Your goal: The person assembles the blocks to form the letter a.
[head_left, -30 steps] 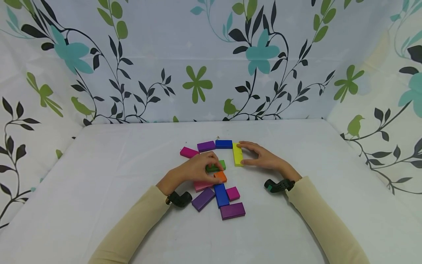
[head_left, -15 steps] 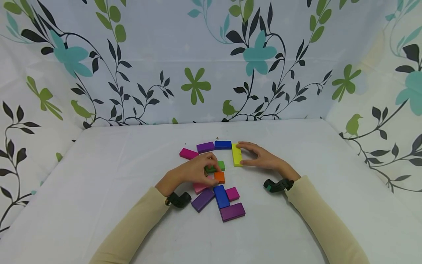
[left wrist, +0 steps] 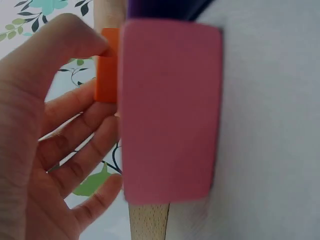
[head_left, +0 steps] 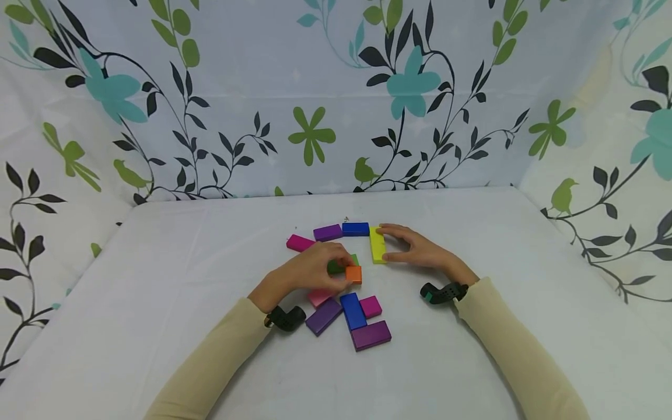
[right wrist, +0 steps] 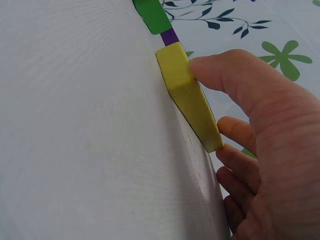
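Observation:
In the head view my left hand [head_left: 312, 268] pinches a small orange block [head_left: 354, 275] between thumb and fingers, right at the near side of a green block [head_left: 336, 267] partly covered by the fingers. A salmon-pink block [head_left: 319, 297] lies under that hand and fills the middle of the left wrist view, beside the orange block [left wrist: 106, 80]. Across the gap, my right hand [head_left: 415, 248] holds a long yellow block [head_left: 377, 245], thumb at its near end and fingertips at its far end. The right wrist view shows the thumb on the yellow block [right wrist: 187, 95].
Behind the hands, a magenta block [head_left: 301, 243], a purple block [head_left: 328, 233] and a blue block [head_left: 356, 229] form a curve towards the yellow one. Nearer lie more blocks: violet [head_left: 324, 317], blue [head_left: 353, 310], magenta [head_left: 371, 307] and plum [head_left: 370, 335]. A patterned cloth [head_left: 236, 87] hangs behind.
My left hand has straightened the orange block and shifted it away from me and slightly right, towards the green block. The right hand stays at the yellow block.

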`<action>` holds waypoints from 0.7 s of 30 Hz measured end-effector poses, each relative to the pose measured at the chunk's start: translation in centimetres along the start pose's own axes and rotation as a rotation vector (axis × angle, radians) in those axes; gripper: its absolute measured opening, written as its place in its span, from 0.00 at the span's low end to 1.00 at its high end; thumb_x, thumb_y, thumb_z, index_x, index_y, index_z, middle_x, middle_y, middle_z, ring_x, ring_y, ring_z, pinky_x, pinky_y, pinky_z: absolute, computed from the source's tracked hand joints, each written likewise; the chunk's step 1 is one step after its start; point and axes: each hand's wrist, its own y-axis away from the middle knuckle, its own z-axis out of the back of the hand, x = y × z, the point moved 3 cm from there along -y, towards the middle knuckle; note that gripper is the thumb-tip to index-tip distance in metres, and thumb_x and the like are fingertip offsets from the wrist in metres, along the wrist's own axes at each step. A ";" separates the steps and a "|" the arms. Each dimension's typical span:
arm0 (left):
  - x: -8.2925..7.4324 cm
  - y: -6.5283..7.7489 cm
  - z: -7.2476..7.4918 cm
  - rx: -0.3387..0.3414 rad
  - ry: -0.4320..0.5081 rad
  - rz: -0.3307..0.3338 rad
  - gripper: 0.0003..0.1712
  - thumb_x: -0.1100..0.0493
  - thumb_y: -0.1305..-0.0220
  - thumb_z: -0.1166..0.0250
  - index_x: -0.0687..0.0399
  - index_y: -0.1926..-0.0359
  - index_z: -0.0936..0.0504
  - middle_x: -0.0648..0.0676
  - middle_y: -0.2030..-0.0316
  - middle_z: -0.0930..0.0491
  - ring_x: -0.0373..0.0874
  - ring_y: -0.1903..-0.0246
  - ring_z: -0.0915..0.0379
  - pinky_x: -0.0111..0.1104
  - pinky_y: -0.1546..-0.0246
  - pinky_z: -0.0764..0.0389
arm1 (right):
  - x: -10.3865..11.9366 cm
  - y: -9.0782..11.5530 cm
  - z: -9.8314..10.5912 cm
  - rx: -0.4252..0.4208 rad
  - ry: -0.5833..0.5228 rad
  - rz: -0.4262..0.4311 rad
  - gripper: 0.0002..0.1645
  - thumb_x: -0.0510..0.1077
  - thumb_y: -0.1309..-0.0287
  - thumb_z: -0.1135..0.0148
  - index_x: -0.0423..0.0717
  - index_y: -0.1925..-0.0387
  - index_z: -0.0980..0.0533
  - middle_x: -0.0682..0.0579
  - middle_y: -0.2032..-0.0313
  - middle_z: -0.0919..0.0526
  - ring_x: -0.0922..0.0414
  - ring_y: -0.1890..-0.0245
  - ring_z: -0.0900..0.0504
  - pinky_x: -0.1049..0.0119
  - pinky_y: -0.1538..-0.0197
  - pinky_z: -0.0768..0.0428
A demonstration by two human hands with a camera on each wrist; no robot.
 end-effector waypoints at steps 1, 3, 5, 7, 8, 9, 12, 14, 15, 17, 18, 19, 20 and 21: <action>-0.1 -0.1 0.1 -0.005 0.013 -0.007 0.18 0.55 0.44 0.33 0.58 0.53 0.16 0.51 0.59 0.18 0.41 0.59 0.25 0.30 0.56 0.22 | 0.0 0.0 0.1 -0.002 0.000 0.000 0.41 0.49 0.41 0.34 0.49 0.29 0.37 0.47 0.26 0.45 0.43 0.25 0.54 0.36 0.30 0.54; -0.4 -0.3 0.1 -0.009 0.023 -0.013 0.18 0.55 0.43 0.33 0.58 0.53 0.16 0.50 0.59 0.18 0.41 0.60 0.25 0.29 0.57 0.22 | 0.0 0.0 0.1 -0.005 0.003 0.001 0.40 0.48 0.42 0.34 0.49 0.29 0.37 0.46 0.26 0.45 0.43 0.25 0.54 0.36 0.30 0.54; -0.7 -0.5 0.1 -0.005 0.022 -0.010 0.18 0.54 0.43 0.33 0.57 0.53 0.16 0.50 0.59 0.19 0.41 0.60 0.26 0.29 0.57 0.22 | 0.0 0.0 0.1 -0.003 0.005 -0.001 0.40 0.48 0.42 0.34 0.49 0.29 0.37 0.46 0.26 0.45 0.43 0.25 0.54 0.36 0.30 0.54; -1.0 -0.7 0.0 0.008 0.014 0.000 0.19 0.53 0.43 0.34 0.56 0.52 0.16 0.49 0.59 0.19 0.40 0.59 0.27 0.29 0.57 0.23 | 0.0 0.0 0.1 0.000 0.003 -0.002 0.41 0.48 0.41 0.34 0.49 0.29 0.37 0.46 0.26 0.45 0.43 0.25 0.54 0.36 0.30 0.54; -1.1 -0.8 0.0 0.015 0.012 0.006 0.19 0.52 0.42 0.34 0.56 0.52 0.16 0.48 0.59 0.20 0.40 0.59 0.27 0.29 0.57 0.23 | 0.0 0.0 0.1 0.001 0.001 -0.001 0.41 0.48 0.41 0.34 0.49 0.29 0.37 0.46 0.26 0.45 0.43 0.25 0.54 0.36 0.30 0.54; -1.2 -0.9 -0.1 0.022 0.012 0.016 0.19 0.52 0.42 0.34 0.55 0.52 0.16 0.48 0.59 0.20 0.40 0.59 0.27 0.30 0.57 0.23 | 0.0 0.0 0.1 0.002 -0.002 0.000 0.41 0.48 0.41 0.34 0.49 0.29 0.37 0.46 0.26 0.45 0.43 0.25 0.54 0.36 0.30 0.54; -1.5 -1.2 -0.1 0.039 0.021 0.032 0.19 0.52 0.41 0.35 0.54 0.51 0.17 0.47 0.59 0.21 0.39 0.58 0.28 0.30 0.57 0.24 | 0.0 0.0 0.0 0.002 -0.008 -0.003 0.40 0.47 0.41 0.34 0.50 0.29 0.37 0.47 0.26 0.45 0.44 0.25 0.54 0.37 0.29 0.54; -1.8 -1.5 0.0 0.046 0.021 0.032 0.19 0.52 0.41 0.35 0.54 0.51 0.17 0.47 0.60 0.21 0.39 0.58 0.28 0.31 0.56 0.23 | 0.1 0.0 0.0 0.002 -0.004 0.000 0.40 0.47 0.41 0.34 0.49 0.29 0.37 0.47 0.26 0.45 0.44 0.25 0.54 0.37 0.30 0.54; -2.0 -1.6 0.1 0.047 0.021 0.031 0.19 0.52 0.41 0.35 0.54 0.51 0.17 0.47 0.60 0.21 0.39 0.58 0.27 0.31 0.57 0.23 | 0.1 0.0 0.0 0.001 0.002 0.004 0.40 0.47 0.41 0.34 0.49 0.29 0.37 0.46 0.26 0.45 0.43 0.25 0.53 0.36 0.30 0.54; -2.5 -1.9 0.2 0.047 0.017 0.013 0.19 0.52 0.41 0.35 0.54 0.51 0.17 0.48 0.59 0.20 0.40 0.58 0.26 0.32 0.57 0.22 | 0.1 0.1 0.1 -0.002 0.009 0.010 0.40 0.47 0.41 0.34 0.48 0.29 0.37 0.46 0.26 0.44 0.43 0.25 0.53 0.36 0.30 0.54; -2.7 -2.0 0.3 0.047 0.017 0.002 0.19 0.52 0.41 0.35 0.55 0.51 0.17 0.48 0.59 0.20 0.41 0.58 0.25 0.33 0.57 0.21 | 0.2 0.1 0.1 -0.002 0.011 0.016 0.40 0.48 0.41 0.34 0.48 0.29 0.37 0.45 0.26 0.44 0.43 0.25 0.53 0.36 0.30 0.54; -3.0 -2.1 0.5 0.046 0.018 -0.009 0.19 0.53 0.41 0.35 0.55 0.51 0.17 0.48 0.59 0.20 0.42 0.59 0.24 0.34 0.57 0.21 | 0.2 0.1 0.1 -0.003 0.009 0.023 0.40 0.48 0.41 0.34 0.47 0.29 0.37 0.45 0.26 0.44 0.42 0.25 0.53 0.36 0.30 0.54; -3.2 -2.3 0.5 0.047 0.016 -0.018 0.19 0.53 0.41 0.35 0.55 0.51 0.17 0.49 0.59 0.20 0.43 0.59 0.24 0.35 0.58 0.21 | 0.2 0.1 0.1 -0.003 0.008 0.027 0.40 0.48 0.41 0.34 0.47 0.29 0.37 0.45 0.26 0.44 0.42 0.25 0.53 0.35 0.30 0.54; -3.4 -2.4 0.5 0.049 0.017 -0.026 0.19 0.53 0.41 0.35 0.55 0.51 0.17 0.49 0.58 0.20 0.43 0.59 0.24 0.35 0.58 0.21 | 0.2 0.1 0.1 -0.002 0.003 0.031 0.40 0.48 0.41 0.34 0.47 0.29 0.37 0.44 0.26 0.44 0.42 0.25 0.53 0.35 0.30 0.54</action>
